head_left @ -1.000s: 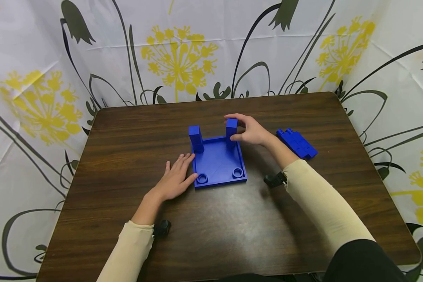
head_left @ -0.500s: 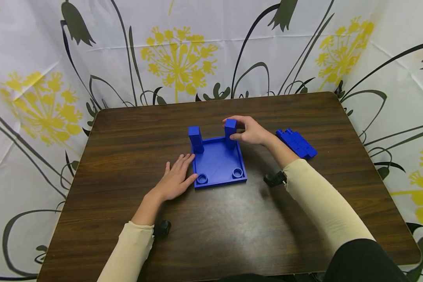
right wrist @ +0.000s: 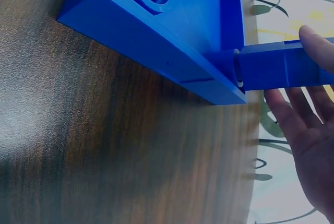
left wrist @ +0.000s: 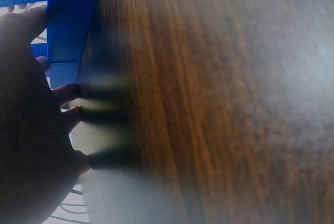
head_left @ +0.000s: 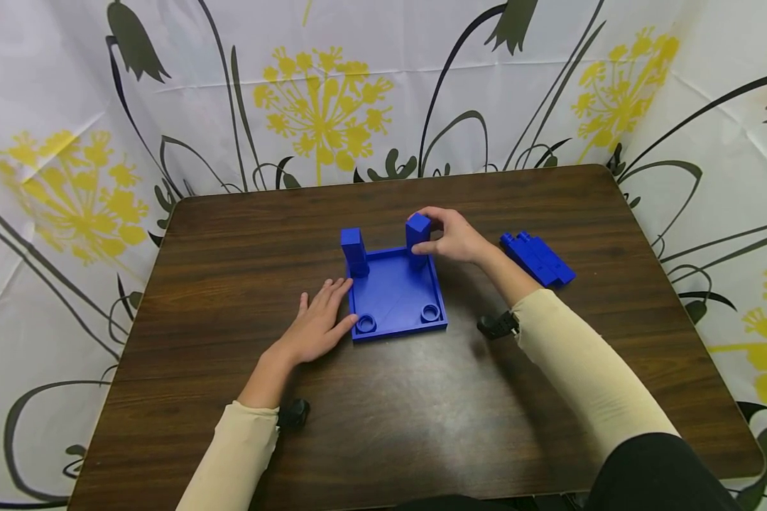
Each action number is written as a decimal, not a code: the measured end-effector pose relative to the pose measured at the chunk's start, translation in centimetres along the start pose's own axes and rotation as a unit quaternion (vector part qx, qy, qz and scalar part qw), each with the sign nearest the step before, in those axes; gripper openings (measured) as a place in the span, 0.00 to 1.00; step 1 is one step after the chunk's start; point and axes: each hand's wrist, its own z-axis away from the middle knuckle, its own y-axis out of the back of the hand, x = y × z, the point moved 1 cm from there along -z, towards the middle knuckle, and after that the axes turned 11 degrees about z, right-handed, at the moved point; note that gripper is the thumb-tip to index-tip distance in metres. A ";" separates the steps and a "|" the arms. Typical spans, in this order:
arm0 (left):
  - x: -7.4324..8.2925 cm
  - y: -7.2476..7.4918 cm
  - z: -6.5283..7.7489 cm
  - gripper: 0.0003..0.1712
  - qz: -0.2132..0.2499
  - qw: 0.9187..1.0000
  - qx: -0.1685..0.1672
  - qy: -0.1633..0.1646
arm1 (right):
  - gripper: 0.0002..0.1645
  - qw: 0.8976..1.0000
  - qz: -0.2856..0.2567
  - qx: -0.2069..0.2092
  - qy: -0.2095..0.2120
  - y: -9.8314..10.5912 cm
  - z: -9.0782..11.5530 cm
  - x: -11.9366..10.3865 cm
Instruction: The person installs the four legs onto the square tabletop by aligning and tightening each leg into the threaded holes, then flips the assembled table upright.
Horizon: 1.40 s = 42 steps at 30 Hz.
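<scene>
A blue square tray with a raised rim lies on the table. Its two near corners carry ring-shaped sockets, the left socket and the right socket. One blue square post stands upright at the far left corner. At the far right corner, my right hand grips a second blue post between thumb and fingers. In the right wrist view a thin gap shows where that post's base meets its round socket. My left hand lies with straight fingers against the tray's left side.
Loose blue posts with round studs on their ends lie side by side, right of the tray. The brown wood-grain table reaches back to a white flowered curtain. A black wrist camera hangs under the right forearm.
The post in my right hand has turned, so its top now shows a corner toward me, and it has shifted slightly left. The left hand and the tray stay in place.
</scene>
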 end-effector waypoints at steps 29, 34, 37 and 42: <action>-0.3 -0.1 0.0 0.41 -0.006 1.000 -0.005 0.010 | 0.29 0.993 0.055 0.077 -0.064 -1.5 -0.1 0.1; -0.4 -0.2 -0.1 0.41 -0.008 1.000 -0.003 0.011 | 0.32 0.994 0.065 0.071 -0.057 -1.5 0.0 0.1; -0.4 -0.2 -0.1 0.40 -0.008 1.000 -0.002 0.012 | 0.35 0.995 0.073 0.057 -0.047 -1.2 0.0 0.1; -0.4 -0.2 -0.1 0.40 -0.009 1.000 -0.002 0.011 | 0.38 0.998 0.050 0.023 -0.029 -0.7 0.2 0.0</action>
